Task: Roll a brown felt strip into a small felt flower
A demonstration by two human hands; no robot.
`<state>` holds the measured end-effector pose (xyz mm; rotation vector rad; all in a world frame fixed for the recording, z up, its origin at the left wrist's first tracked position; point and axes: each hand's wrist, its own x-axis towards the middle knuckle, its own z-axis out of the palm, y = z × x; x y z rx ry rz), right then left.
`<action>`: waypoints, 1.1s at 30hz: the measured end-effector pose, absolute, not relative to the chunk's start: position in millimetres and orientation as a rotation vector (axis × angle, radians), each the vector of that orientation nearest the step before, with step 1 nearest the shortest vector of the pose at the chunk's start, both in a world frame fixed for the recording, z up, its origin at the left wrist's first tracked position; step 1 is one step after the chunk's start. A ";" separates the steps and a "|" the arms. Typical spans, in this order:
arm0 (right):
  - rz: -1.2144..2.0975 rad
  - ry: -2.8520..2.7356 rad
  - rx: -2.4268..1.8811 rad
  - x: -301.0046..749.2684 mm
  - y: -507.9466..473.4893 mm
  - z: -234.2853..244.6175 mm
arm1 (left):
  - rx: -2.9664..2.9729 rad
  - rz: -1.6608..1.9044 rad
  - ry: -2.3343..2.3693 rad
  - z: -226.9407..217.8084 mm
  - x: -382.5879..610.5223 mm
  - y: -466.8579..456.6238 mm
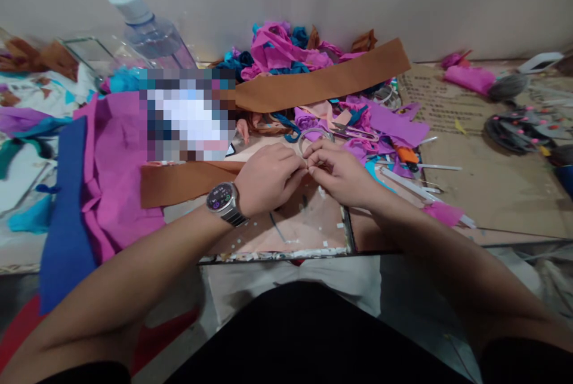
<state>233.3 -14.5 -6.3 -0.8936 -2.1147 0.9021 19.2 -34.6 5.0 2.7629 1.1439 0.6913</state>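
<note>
My left hand (271,175), with a watch on its wrist, and my right hand (342,172) meet fingertip to fingertip above the table's front part. Both are closed in a pinch; whatever small thing lies between the fingertips is too hidden to name. A brown strip (179,186), looking like crepe paper, runs from the left to behind my left hand, where its end is covered. Just beyond my right fingers is a pale ring like a tape roll (304,140), partly covered by them. Small scissors (358,132) lie farther back among purple scraps (398,124).
A clear bottle (154,34) stands at the back left. Pink sheets (114,175) and a blue strip (65,205) hang over the front edge. Another brown strip (322,79) crosses a scrap heap. At right, cardboard (474,181) bears a dark pin holder (510,130). White sticks (407,187) lie beside it.
</note>
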 end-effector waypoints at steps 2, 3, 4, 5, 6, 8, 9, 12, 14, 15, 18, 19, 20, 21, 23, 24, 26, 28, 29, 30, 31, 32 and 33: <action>0.943 -2.105 -0.904 233.0 -14.2 -6.3 | 2.757 0.675 1.144 6.3 19.0 -35.3; 0.962 -2.097 -0.904 232.8 -14.2 -6.1 | 2.753 0.669 1.143 6.9 18.7 -35.5; 0.980 -2.089 -0.902 232.8 -14.2 -5.7 | 2.748 0.666 1.141 7.4 18.3 -35.8; 1.002 -2.080 -0.903 232.9 -14.3 -5.1 | 2.740 0.670 1.138 7.8 17.8 -35.9; 1.028 -2.068 -0.909 233.3 -14.5 -4.4 | 2.728 0.676 1.136 7.9 17.3 -35.9; 1.076 -2.042 -0.927 234.7 -14.8 -2.7 | 2.707 0.689 1.129 7.7 16.5 -35.6; 1.083 -2.034 -0.937 235.7 -14.9 -1.8 | 2.699 0.694 1.127 7.4 16.1 -35.3; 0.997 -2.054 -0.948 239.0 -14.6 0.1 | 2.684 0.713 1.120 6.3 15.4 -34.3; 0.915 -2.082 -0.943 240.7 -14.0 0.5 | 2.675 0.725 1.116 5.8 15.1 -33.9; 0.885 -2.095 -0.938 241.2 -13.7 0.5 | 2.672 0.725 1.113 5.7 15.0 -33.8; 0.809 -2.134 -0.916 241.5 -12.8 -0.4 | 2.668 0.705 1.116 5.4 15.4 -34.3; 0.780 -2.153 -0.910 241.2 -12.5 -1.1 | 2.669 0.699 1.116 5.2 15.8 -34.6; 0.754 -2.173 -0.904 240.9 -12.2 -1.8 | 2.672 0.695 1.114 5.1 16.3 -34.8; 0.735 -2.194 -0.898 240.5 -11.9 -2.6 | 2.674 0.692 1.110 5.0 16.7 -35.1; 0.723 -2.225 -0.888 239.7 -11.5 -4.0 | 2.675 0.698 1.100 4.9 17.5 -35.4; 0.726 -2.234 -0.881 239.3 -11.4 -4.4 | 2.673 0.703 1.094 5.0 17.7 -35.5; 0.734 -2.245 -0.866 239.0 -11.2 -4.6 | 2.662 0.713 1.087 5.7 17.6 -35.5; 0.745 -2.258 -0.855 239.1 -11.0 -3.9 | 2.646 0.704 1.084 7.2 16.9 -35.5; 0.755 -2.264 -0.852 239.2 -10.9 -3.4 | 2.634 0.689 1.084 8.1 16.3 -35.4; 0.766 -2.266 -0.851 239.5 -10.8 -2.7 | 2.616 0.672 1.089 9.3 15.6 -35.3; 0.778 -2.264 -0.852 239.7 -10.8 -2.0 | 2.591 0.655 1.093 10.5 14.8 -35.1; 0.788 -2.262 -0.856 240.0 -10.8 -1.3 | 2.563 0.637 1.096 11.8 13.9 -34.9; 0.794 -2.263 -0.860 240.2 -10.9 -0.4 | 2.533 0.624 1.098 13.1 13.1 -34.5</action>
